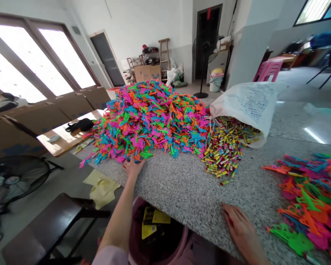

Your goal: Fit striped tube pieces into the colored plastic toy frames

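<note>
A large heap of small pink, blue, green and orange plastic toys (157, 117) rises on the speckled stone table (165, 184). At its near edge my left hand (134, 167) reaches in, thumb and fingers apart, touching the lowest toys. My right hand (238, 224) rests on the tabletop near its front edge, fingers together and curled; a bit of red shows by them, too small to name. Small yellow-and-red wrapped tubes (223, 152) spill from a white sack (248, 103) lying on its side. More coloured toys (309, 206) lie scattered to the right of my right hand.
Below the table edge stands a pink bin (183, 239) with yellow-and-black packets inside. On the left are a dark stool (44, 228), a floor fan (19, 180) and yellowish paper (103, 189). Cardboard (71, 106) lines the window wall. A standing fan (204, 70) is behind.
</note>
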`<action>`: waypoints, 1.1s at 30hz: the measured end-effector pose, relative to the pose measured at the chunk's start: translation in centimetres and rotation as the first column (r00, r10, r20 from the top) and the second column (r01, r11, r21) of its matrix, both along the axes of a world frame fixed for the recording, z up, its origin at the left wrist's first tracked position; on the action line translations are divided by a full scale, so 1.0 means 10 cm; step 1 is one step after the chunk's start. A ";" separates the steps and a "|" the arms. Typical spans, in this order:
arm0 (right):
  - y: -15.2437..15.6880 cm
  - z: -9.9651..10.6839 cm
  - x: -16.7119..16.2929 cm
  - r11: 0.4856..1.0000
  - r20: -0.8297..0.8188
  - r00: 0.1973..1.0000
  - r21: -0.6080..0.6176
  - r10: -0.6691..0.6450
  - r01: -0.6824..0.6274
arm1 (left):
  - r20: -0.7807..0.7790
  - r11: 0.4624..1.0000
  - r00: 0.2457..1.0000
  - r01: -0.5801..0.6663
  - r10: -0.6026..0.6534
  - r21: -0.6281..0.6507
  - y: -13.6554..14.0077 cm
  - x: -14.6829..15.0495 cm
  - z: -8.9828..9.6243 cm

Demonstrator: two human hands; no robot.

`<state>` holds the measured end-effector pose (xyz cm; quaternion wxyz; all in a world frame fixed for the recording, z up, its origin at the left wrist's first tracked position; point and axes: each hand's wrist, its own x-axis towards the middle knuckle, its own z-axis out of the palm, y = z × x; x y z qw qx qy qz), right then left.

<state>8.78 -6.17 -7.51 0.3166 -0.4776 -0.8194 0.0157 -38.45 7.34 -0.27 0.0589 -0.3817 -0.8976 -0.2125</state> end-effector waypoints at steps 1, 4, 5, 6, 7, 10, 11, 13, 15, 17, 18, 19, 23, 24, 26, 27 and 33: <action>-0.01 0.00 0.01 1.000 0.022 1.000 -0.006 0.001 -0.001 | -0.011 1.000 1.000 0.021 -0.021 0.010 -0.02 0.10 -0.04; -0.03 0.00 0.04 0.999 0.069 0.997 -0.026 0.022 -0.021 | 0.002 0.993 0.993 0.118 -0.118 0.019 -0.12 0.48 -0.11; -0.03 0.00 0.04 0.999 0.072 0.997 -0.027 0.028 -0.026 | 0.019 0.985 0.985 0.171 -0.171 0.016 -0.16 0.62 -0.12; -0.03 0.00 0.04 0.999 0.073 0.997 -0.024 0.030 -0.028 | 0.040 0.971 0.970 0.238 -0.238 0.009 -0.20 0.77 -0.13; -0.03 0.00 0.05 0.999 0.073 0.997 -0.019 0.031 -0.030 | 0.064 0.947 0.945 0.322 -0.321 0.003 -0.25 0.92 -0.13; -0.03 -0.01 0.06 0.999 0.078 0.996 -0.003 0.038 -0.038 | 0.160 0.807 0.796 0.590 -0.583 0.005 -0.41 1.32 -0.11; -0.03 -0.01 0.07 0.999 0.077 0.996 0.003 0.041 -0.041 | 0.188 0.754 0.739 0.657 -0.647 0.013 -0.45 1.39 -0.08; -0.03 0.00 0.07 0.999 0.072 0.997 0.019 0.042 -0.043 | 0.220 0.683 0.660 0.728 -0.719 0.048 -0.50 1.42 0.00; -0.03 0.01 0.06 0.998 0.074 0.996 0.036 0.041 -0.043 | 0.191 0.737 0.713 0.665 -0.675 0.124 -0.44 1.25 0.15; -0.03 0.02 0.05 0.997 0.094 0.995 0.051 0.045 -0.050 | 0.122 0.850 0.853 0.473 -0.508 0.234 -0.24 0.92 0.36; -0.02 0.02 0.04 0.997 0.109 0.993 0.058 0.049 -0.056 | 0.094 0.881 0.902 0.383 -0.422 0.278 -0.10 0.72 0.48; -0.01 0.02 0.03 0.996 0.121 0.991 0.071 0.051 -0.060 | 0.079 0.893 0.925 0.332 -0.371 0.303 0.07 0.51 0.60; 0.04 0.00 0.04 0.984 0.119 0.991 0.162 0.057 -0.076 | 0.259 0.989 0.965 -0.002 -0.037 0.151 0.65 -0.17 0.88; 0.05 -0.01 0.04 0.980 0.117 0.991 0.180 0.067 -0.087 | 0.312 0.995 0.950 -0.022 -0.008 0.094 0.74 -0.26 0.88; 0.07 -0.02 0.05 0.974 0.122 0.989 0.197 0.088 -0.111 | 0.365 1.000 0.931 -0.009 -0.002 0.029 0.83 -0.32 0.78; 0.07 -0.02 0.06 0.974 0.124 0.988 0.196 0.090 -0.113 | 0.363 1.000 0.932 0.002 -0.010 0.021 0.84 -0.30 0.71; 0.02 0.01 0.03 0.993 0.120 0.990 0.088 0.067 -0.078 | 0.319 0.997 0.945 0.082 -0.074 -0.011 0.55 0.01 0.35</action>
